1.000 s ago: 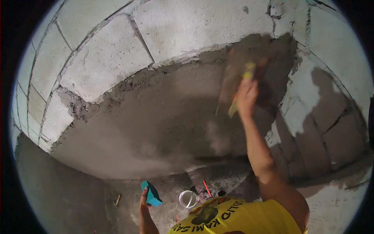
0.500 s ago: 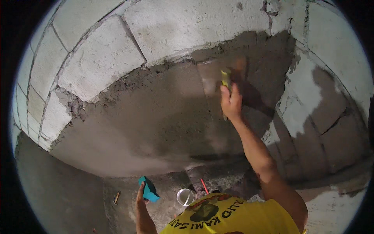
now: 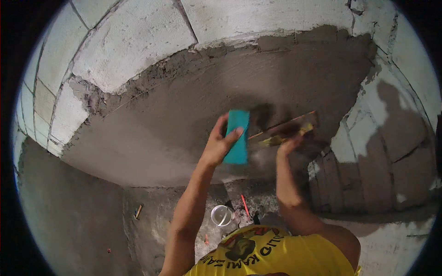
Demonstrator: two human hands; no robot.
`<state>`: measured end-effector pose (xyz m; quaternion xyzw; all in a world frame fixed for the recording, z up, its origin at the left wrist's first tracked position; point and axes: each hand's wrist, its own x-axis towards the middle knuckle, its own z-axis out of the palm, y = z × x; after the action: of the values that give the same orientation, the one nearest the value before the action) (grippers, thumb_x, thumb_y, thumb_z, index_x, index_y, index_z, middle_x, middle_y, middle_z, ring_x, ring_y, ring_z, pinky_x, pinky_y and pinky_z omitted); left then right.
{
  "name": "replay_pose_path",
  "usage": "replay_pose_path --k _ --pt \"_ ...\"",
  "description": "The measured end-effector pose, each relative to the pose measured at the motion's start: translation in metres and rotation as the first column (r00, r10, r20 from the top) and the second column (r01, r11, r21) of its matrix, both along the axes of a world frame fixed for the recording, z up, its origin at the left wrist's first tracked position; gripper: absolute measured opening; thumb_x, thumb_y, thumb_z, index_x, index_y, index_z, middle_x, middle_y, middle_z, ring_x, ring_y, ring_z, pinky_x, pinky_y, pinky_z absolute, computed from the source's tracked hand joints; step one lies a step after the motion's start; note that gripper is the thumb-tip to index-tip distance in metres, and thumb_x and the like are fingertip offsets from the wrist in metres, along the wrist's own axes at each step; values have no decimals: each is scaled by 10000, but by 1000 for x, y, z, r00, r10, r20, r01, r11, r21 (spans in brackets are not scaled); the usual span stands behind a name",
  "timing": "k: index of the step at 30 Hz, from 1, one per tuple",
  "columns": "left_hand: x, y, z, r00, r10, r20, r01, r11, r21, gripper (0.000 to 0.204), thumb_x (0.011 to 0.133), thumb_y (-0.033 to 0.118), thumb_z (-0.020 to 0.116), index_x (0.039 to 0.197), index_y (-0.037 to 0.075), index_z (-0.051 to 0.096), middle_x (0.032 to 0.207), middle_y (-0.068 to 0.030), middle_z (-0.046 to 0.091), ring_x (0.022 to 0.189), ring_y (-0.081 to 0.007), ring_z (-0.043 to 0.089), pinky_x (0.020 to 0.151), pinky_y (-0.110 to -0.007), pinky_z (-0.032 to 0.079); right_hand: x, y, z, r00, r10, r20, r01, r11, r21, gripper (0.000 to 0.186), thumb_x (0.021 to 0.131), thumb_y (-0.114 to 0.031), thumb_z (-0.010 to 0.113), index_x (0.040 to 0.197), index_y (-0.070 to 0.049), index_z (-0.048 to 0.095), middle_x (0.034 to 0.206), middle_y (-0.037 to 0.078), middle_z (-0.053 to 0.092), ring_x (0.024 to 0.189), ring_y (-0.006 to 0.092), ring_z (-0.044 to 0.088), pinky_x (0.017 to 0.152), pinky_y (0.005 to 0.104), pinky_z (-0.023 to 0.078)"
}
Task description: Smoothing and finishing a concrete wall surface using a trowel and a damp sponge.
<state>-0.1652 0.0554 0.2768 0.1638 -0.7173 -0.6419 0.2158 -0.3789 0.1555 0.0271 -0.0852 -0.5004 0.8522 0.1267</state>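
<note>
My left hand (image 3: 219, 145) is raised in front of the plastered wall, its thumb across a teal rectangular block (image 3: 238, 149) whose exact kind I cannot make out. Just to the right, my right hand (image 3: 290, 145) is closed round the yellow handle of a plastering trowel (image 3: 275, 140). The trowel's long thin blade is seen nearly edge-on, and its left end comes close to the teal block; whether they touch is unclear. Behind both hands spreads wet grey plaster (image 3: 184, 106), smooth over most of its area and ragged along the upper left edge.
Pale wall blocks (image 3: 124, 46) with dark joints surround the plaster. On the floor below stand a white bucket (image 3: 221, 215), a red stick-like thing (image 3: 245, 205) and a small hammer-like tool (image 3: 138, 212). My shadow (image 3: 391, 133) falls on the right wall.
My left hand has risen from low near the floor with the teal block, up to the wall. My right hand has come down with the trowel, now turned edge-on, beside it.
</note>
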Motion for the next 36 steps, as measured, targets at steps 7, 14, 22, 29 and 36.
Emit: replay_pose_path --k 7,14,22,29,36 --pt "135 -77 -96 924 342 171 -332 940 -83 798 808 322 785 1418 14 374 1287 -198 542 1158 -246 557 922 -365 492 58 -43 136 947 269 -175 -317 863 -393 373 1011 -411 441 1109 -54 485 886 43 524 696 147 497 636 325 449" --pt "419 -86 -178 549 626 554 -769 638 41 911 774 418 804 1450 16 344 1329 -133 531 1176 -247 536 961 -380 439 -2 -5 57 999 19 -34 -34 860 -509 472 966 -519 438 1146 -88 502 955 23 509 767 169 506 669 327 472" --pt "555 -105 -199 198 554 809 -876 470 -108 787 777 469 779 1393 152 405 1259 -73 565 1096 -258 553 850 -405 450 8 -34 152 893 117 -435 -6 969 248 380 1008 -399 433 1083 -41 532 947 71 520 792 202 509 710 368 459" --pt "600 -110 -234 395 557 731 -886 442 141 918 751 543 758 1461 113 365 1359 -100 513 1134 -278 534 849 -457 428 45 -42 60 990 80 -114 -124 879 -460 616 960 -505 427 1407 -82 402 1314 74 475 1001 220 555 678 374 533" --pt "482 -114 -204 319 559 765 -860 510 -14 892 769 523 752 1458 88 389 1381 -126 509 1144 -288 546 886 -464 442 54 -29 259 886 147 -440 -164 986 1 370 953 -390 546 1045 -32 523 762 62 549 661 189 541 579 364 462"
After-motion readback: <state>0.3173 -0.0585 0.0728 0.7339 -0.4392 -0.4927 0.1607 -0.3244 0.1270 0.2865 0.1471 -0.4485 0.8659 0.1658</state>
